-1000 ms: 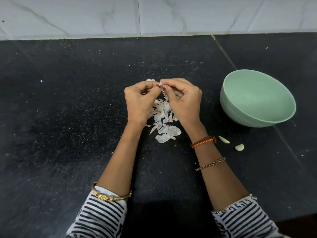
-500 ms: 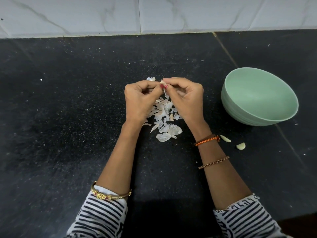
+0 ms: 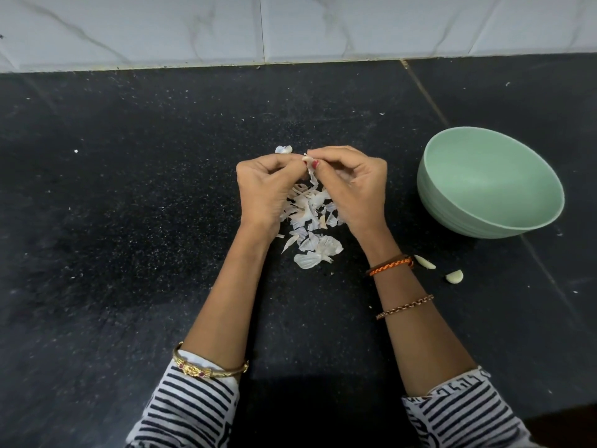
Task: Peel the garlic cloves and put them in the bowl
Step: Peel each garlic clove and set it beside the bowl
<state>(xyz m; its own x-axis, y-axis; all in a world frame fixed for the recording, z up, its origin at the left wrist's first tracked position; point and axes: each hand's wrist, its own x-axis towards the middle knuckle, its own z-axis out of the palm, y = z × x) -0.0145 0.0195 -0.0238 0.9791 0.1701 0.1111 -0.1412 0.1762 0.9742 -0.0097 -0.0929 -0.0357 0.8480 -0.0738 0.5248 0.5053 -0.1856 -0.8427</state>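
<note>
My left hand [image 3: 266,189] and my right hand [image 3: 353,185] meet fingertip to fingertip above the black counter, both pinching one small garlic clove [image 3: 305,158] that is mostly hidden by the fingers. A strip of papery skin [image 3: 312,177] hangs down from it. Below the hands lies a pile of white garlic peels [image 3: 310,221]. A pale green bowl [image 3: 458,218] stands to the right; the part of its inside that I can see holds nothing. Two peeled cloves [image 3: 424,262] [image 3: 455,276] lie on the counter by my right wrist.
The black speckled counter [image 3: 129,205] runs back to a white tiled wall [image 3: 290,27]. One loose peel [image 3: 283,149] lies just beyond my fingertips. A seam in the counter [image 3: 426,95] runs diagonally past the bowl.
Both hands have stayed together at the same spot, working at the clove. A strip of skin now hangs lower from the fingertips.
</note>
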